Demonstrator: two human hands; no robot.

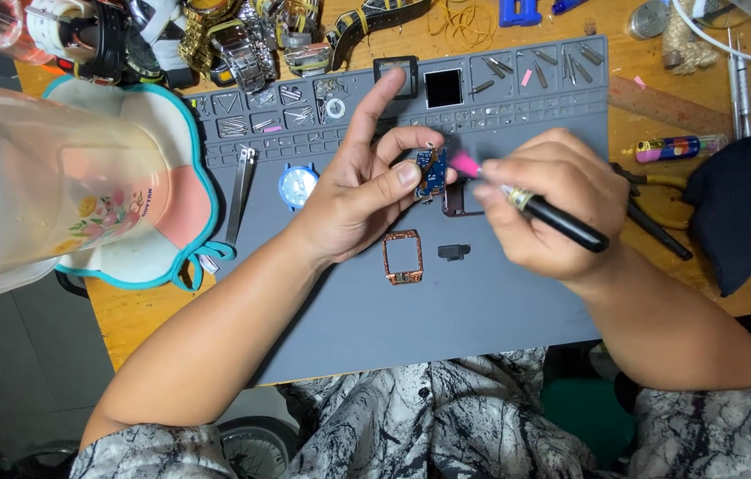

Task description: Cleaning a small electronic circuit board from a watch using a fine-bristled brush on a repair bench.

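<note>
a small blue circuit board (pixel 431 171) is pinched between thumb and fingers of the left hand (pixel 366 191), which is closed on it above the grey work mat (pixel 482 310), with the index finger stretched upward. a black-handled brush (pixel 535 206) with a pink tip is gripped by the right hand (pixel 553 200), closed around the handle, and the pink tip is set against the board. just below the board a dark square watch case (pixel 462 200) is partly hidden by the hands. a copper-coloured square frame (pixel 403 257) and a small black part (pixel 453 252) are laid on the mat nearby. tweezers (pixel 239 191) and a round blue part (pixel 297 185) are seen to the left, pliers (pixel 659 222) to the right on the wooden worktop (pixel 127 310).
</note>
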